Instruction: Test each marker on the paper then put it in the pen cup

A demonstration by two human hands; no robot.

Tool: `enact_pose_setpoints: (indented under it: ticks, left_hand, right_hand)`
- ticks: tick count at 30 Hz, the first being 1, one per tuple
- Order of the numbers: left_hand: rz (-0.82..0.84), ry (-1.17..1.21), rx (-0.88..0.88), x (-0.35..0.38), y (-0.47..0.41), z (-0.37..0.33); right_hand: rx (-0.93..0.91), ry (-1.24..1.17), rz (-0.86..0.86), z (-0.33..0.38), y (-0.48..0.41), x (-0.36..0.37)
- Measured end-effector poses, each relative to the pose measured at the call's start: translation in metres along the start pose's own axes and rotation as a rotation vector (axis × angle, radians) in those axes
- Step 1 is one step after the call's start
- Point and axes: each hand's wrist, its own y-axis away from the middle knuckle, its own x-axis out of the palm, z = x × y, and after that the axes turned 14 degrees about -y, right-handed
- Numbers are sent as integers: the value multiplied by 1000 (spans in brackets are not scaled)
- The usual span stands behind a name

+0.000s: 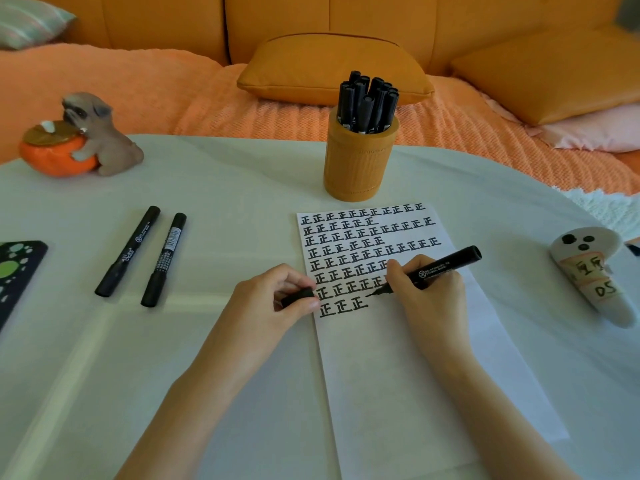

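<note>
Right hand (427, 285) grips a black marker (440, 268), uncapped, white print on its barrel, tip touching the paper (398, 358) beside rows of black marks; left hand (277, 296) pinches its cap (297, 296) at the paper's left edge; orange cup (358, 164) behind, full of markers; two capped markers (143, 256) lie well left.

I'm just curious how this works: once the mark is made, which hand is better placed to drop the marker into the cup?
Probably the right hand: it grips the marker, and the pen cup stands just beyond the paper. The left hand holds only the cap.
</note>
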Motion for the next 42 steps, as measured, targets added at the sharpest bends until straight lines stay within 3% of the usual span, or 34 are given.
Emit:
enact_pose_setpoints:
  ticks: [42]
  left_hand:
    - [0,-13,2,0,-1,0]
  right_hand:
    - [-6,-4,34,4,3,0]
